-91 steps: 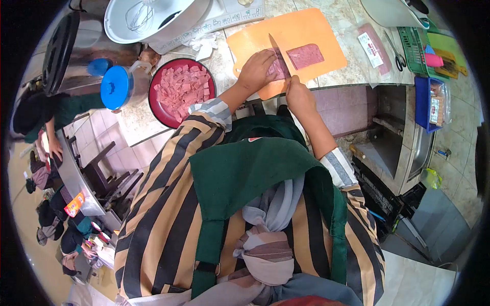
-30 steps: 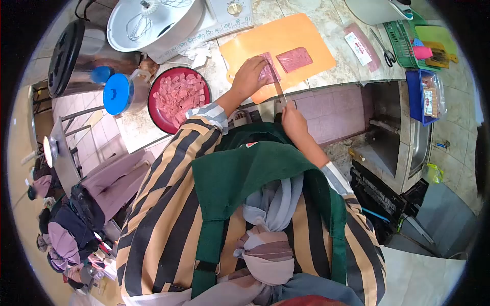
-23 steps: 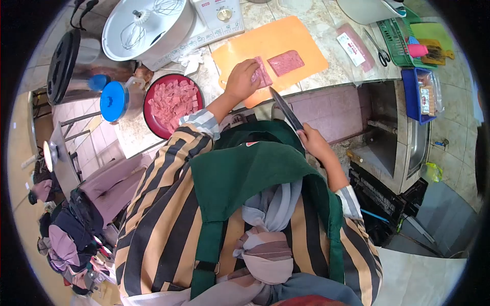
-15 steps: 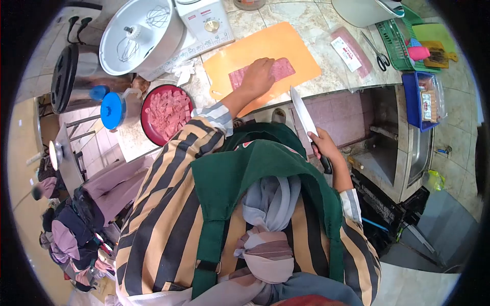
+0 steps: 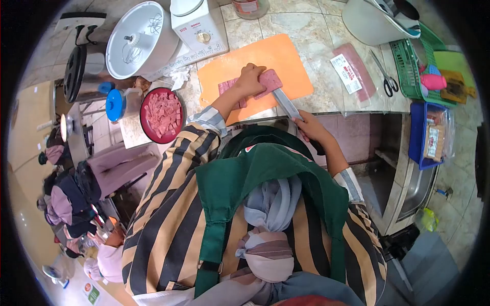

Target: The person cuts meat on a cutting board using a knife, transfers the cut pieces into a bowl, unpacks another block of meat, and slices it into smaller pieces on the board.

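Observation:
My left hand [image 5: 249, 81] has its fingers curled over pink meat on the orange cutting board. A flat piece of the meat [image 5: 270, 81] shows right of the fingers, and cut strips [image 5: 227, 86] lie left of the hand. My right hand [image 5: 310, 126] is closed round the dark handle of a knife [image 5: 287, 104]. Its blade reaches over the near edge of the cutting board [image 5: 293, 61], the tip at the right-hand piece of meat; whether it lies under or against it I cannot tell. A red plate [image 5: 144, 127] holds many cut meat pieces [image 5: 163, 113] at the left.
A mixer [image 5: 196, 35] with a white bowl [image 5: 115, 41] stands behind left. A blue-lidded jug [image 5: 115, 104] is beside the plate. Packaged meat [image 5: 357, 71], scissors [image 5: 385, 76], a green basket [image 5: 406, 76] and a blue bin [image 5: 418, 145] are at the right.
The knife has moved from beyond the board's near edge up to the meat. My left hand has shifted slightly left, and the right-hand meat piece now sits apart from the strips.

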A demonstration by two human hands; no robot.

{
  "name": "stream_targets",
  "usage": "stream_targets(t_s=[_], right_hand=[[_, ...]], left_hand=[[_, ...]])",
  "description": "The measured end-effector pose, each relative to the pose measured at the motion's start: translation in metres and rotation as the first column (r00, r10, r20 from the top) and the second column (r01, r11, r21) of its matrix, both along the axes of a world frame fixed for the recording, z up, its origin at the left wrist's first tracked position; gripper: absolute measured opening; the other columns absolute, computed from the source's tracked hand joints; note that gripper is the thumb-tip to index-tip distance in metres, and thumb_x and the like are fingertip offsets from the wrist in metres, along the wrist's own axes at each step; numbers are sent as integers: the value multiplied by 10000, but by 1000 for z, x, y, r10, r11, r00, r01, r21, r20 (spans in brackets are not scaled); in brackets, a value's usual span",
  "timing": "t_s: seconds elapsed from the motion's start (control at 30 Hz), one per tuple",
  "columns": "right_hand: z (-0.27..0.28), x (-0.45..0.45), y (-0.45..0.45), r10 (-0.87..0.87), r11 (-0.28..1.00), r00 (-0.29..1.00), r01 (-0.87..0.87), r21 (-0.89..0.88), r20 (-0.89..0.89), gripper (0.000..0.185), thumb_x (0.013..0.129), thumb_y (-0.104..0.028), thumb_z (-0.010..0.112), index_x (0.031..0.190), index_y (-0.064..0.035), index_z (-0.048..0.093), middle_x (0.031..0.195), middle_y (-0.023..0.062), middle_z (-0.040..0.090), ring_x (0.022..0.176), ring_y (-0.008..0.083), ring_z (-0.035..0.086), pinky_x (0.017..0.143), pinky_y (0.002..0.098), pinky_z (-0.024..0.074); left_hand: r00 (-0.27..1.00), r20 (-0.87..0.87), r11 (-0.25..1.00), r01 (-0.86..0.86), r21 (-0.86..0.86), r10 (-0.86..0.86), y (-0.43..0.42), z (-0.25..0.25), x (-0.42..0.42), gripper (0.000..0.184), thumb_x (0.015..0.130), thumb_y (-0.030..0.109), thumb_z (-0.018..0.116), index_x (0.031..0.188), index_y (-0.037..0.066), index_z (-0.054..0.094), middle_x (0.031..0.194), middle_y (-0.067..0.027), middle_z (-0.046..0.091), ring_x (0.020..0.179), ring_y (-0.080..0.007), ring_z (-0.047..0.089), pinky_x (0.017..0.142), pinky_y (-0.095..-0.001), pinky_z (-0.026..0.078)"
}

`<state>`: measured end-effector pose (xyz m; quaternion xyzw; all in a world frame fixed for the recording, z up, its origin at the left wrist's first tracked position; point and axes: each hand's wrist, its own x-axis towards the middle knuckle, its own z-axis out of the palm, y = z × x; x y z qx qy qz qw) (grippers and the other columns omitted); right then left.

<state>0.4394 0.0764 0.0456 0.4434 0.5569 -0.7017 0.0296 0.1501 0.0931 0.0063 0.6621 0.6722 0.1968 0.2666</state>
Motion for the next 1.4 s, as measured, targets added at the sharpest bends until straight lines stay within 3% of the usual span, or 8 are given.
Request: stream_targets(t_s=[0.17, 0.23, 0.4, 0.57, 0.67, 0.83, 1.03, 1.4], right_hand=[[20, 18, 31, 38, 992, 998, -44, 119, 52, 254, 987, -233, 511, 1101, -8, 538, 534, 31, 458, 366, 106, 456, 333, 293, 352], [40, 20, 46, 23, 984, 995, -39, 177, 93, 247, 985, -239, 509, 1064, -6, 535, 563, 74, 508, 404, 170, 510, 376, 336, 396], [19, 23, 69, 12, 709, 933, -262, 655, 360, 271, 964, -279, 495, 973, -8, 503, 858, 299, 641, 840, 497, 608, 752, 570, 464], [8, -2, 55, -37, 669, 876, -335, 663, 480, 263, 978, -274, 441, 1005, -18, 497, 841, 287, 650, 825, 471, 636, 738, 568, 481], [-1, -9, 46, -65, 668, 864, -333, 665, 499, 268, 990, -280, 408, 1027, -25, 484, 833, 284, 652, 813, 472, 637, 733, 568, 488], [-13, -18, 41, -50, 655, 831, -392, 646, 554, 258, 997, -284, 398, 1031, -37, 466, 795, 268, 656, 758, 463, 645, 697, 567, 501], [-12, -22, 33, -35, 580, 841, -423, 696, 540, 225, 974, -236, 391, 971, -24, 467, 781, 240, 673, 714, 412, 672, 648, 530, 525], [6, -41, 34, -32, 599, 861, -390, 700, 508, 265, 994, -269, 393, 1010, -14, 466, 793, 283, 652, 775, 462, 649, 696, 565, 498]], left_hand=[[932, 261, 907, -132, -400, 251, 10, 11, 10, 531, 622, 200, 803, 1112, 33, 683, 932, -162, 682, 879, -287, 654, 826, -370, 530], [663, 576, 854, -200, -481, 479, 6, -4, 23, 451, 647, 152, 827, 1043, -5, 680, 910, -142, 697, 825, -249, 681, 748, -335, 546], [643, 500, 814, -435, -384, 580, 2, -13, 64, 334, 715, 80, 801, 989, -8, 633, 827, -72, 668, 734, -166, 644, 691, -294, 537], [604, 477, 760, -590, -271, 639, 0, -17, 74, 477, 686, 109, 819, 1080, -23, 585, 915, -118, 684, 789, -190, 671, 731, -307, 551], [279, 672, 683, -566, -462, 686, 2, -20, 78, 508, 686, 94, 808, 1115, -25, 563, 935, -131, 669, 794, -214, 669, 719, -316, 550], [840, 165, 852, -524, 3, 516, -5, -4, 76, 511, 721, 55, 715, 1191, -27, 533, 1139, -207, 560, 1033, -320, 596, 890, -400, 502], [979, -3, 906, -190, 379, 206, -22, 13, 70, 589, 763, 82, 678, 1312, -9, 486, 1357, -199, 462, 1288, -355, 428, 1034, -426, 411], [990, -122, 936, -17, 350, 64, -26, -20, 58, 560, 803, 216, 693, 1294, 10, 518, 1424, -157, 440, 1349, -325, 388, 1090, -478, 346]])
